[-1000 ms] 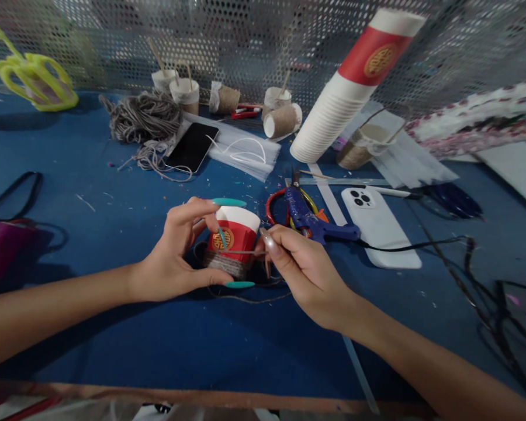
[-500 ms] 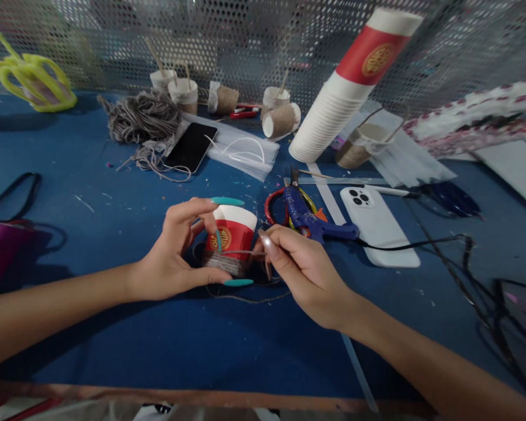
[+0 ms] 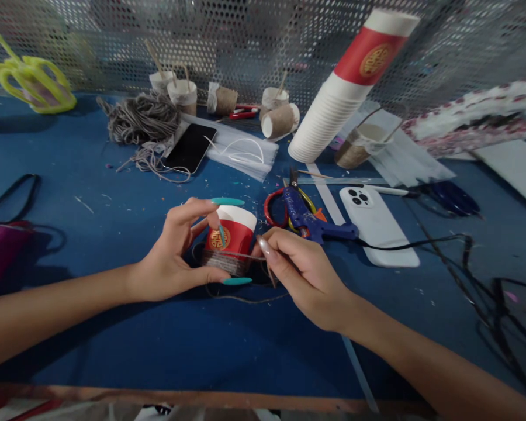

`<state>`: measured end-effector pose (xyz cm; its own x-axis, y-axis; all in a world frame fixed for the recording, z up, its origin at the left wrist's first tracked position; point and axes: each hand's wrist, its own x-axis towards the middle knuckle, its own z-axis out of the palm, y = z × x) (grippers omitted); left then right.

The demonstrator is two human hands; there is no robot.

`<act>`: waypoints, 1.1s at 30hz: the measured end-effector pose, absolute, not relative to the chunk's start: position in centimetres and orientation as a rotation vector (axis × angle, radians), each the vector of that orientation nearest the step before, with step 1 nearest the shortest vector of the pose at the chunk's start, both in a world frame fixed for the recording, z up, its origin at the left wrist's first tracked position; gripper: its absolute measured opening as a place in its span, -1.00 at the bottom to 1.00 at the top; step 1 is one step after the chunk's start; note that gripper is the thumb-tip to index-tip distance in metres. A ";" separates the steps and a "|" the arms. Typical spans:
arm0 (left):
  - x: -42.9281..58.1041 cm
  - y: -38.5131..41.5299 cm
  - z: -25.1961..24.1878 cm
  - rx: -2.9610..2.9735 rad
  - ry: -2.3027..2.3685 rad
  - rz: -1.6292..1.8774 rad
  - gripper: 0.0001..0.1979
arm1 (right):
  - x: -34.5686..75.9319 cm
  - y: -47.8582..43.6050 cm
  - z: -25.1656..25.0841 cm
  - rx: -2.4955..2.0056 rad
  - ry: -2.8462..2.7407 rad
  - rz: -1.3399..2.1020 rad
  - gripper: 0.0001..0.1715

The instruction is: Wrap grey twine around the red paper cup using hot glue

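Note:
A red and white paper cup [image 3: 239, 231] lies tilted on the blue table, its lower part wrapped in rows of grey-brown cord [image 3: 223, 263]. My left hand [image 3: 175, 251] grips the cup from the left, thumb below and index finger over the top, with another fingertip against the red band. My right hand [image 3: 293, 269] pinches the cord just right of the cup, and a strand runs taut across the cup's front to those fingers. A loose loop of the cord lies on the table beneath the cup and both hands.
Just right of the hands lie a blue glue gun [image 3: 309, 216], scissors [image 3: 277, 207] and a white phone [image 3: 379, 228]. Farther back are a grey cord bundle [image 3: 142, 117], a black phone [image 3: 191, 146], a tall leaning cup stack [image 3: 350, 88] and several small wrapped cups [image 3: 280, 121].
My right hand has shifted very slightly, and the strand between it and the cup now shows more clearly. My left hand keeps the same hold on the cup.

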<state>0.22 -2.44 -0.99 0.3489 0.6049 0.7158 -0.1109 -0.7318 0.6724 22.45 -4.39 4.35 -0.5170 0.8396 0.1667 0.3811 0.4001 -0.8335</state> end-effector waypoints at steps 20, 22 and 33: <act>0.3 -2.7 -0.6 1.936 0.442 1.428 -0.15 | 22.4 -4.3 4.3 -1.023 -2.100 0.949 -0.68; 0.4 -2.7 -0.6 1.941 0.427 1.440 -0.14 | 22.4 -4.3 4.3 -1.029 -2.102 0.952 -0.69; 0.2 -2.7 -0.6 1.919 0.449 1.400 -0.13 | 22.3 -4.3 4.3 -1.037 -2.096 0.959 -0.71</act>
<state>0.25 -2.71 -0.64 0.3527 0.6417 0.6811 -0.1256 -0.6888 0.7140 22.31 -4.34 4.30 -0.5114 0.8369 0.1951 0.3998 0.4327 -0.8080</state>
